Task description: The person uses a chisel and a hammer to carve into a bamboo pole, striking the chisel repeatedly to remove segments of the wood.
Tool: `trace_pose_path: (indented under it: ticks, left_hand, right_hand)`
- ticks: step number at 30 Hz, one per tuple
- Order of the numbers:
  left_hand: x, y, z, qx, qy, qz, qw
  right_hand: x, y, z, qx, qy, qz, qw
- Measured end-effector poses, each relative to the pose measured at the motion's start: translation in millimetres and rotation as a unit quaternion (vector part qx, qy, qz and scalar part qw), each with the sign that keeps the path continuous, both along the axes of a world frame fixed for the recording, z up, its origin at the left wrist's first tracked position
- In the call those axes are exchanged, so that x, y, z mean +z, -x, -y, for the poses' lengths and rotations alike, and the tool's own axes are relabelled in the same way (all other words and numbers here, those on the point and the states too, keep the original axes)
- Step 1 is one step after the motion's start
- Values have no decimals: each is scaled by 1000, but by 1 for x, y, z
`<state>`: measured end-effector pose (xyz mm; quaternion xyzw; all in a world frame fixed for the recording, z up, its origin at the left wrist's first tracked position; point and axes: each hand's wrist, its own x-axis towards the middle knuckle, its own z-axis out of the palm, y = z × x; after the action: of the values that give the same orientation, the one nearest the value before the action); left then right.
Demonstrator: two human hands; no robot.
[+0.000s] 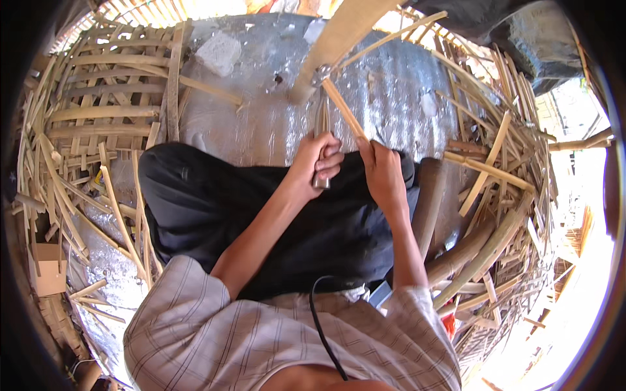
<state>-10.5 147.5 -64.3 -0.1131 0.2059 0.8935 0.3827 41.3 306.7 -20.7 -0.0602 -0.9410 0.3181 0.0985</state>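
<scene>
My left hand [318, 161] is closed around a narrow knife-like tool [323, 118]. Its rounded metal butt shows below my fist, and its slim upper part points away from me; I cannot make out its exact kind. Beside it, my right hand [383, 168] pinches the near end of a split bamboo strip [344, 107], thumb along the top. The strip slants away to the left, and its far end meets a shiny round metal piece [321, 73] at the edge of a broad, flat bamboo or wooden slat [345, 40]. Contact between tool and strip is unclear.
A silvery sheet [261, 133] covers the ground ahead, with a pale stone-like lump [219, 53] on it. Woven bamboo lattice [98, 91] lies to the left. Loose strips and bamboo poles [489, 254] pile up on the right. My black-trousered crossed legs [215, 202] sit below my hands.
</scene>
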Motion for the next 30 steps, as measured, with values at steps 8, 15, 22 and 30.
trace_pose_path:
  ticks: [8,15,22,30]
  left_hand:
    - [-2,7,-1,17,-44,-18,999]
    - [-19,23,8,4,-5,-10,1000]
    - [-18,28,13,17,-39,-14,999]
    - [-50,29,10,11,15,-36,999]
  right_hand:
    - [19,-2,10,-75,159,-115,978]
    - [-2,1,6,-65,43,29,997]
    - [4,4,18,-98,128,-68,985]
    - [-14,11,10,-44,60,-44,996]
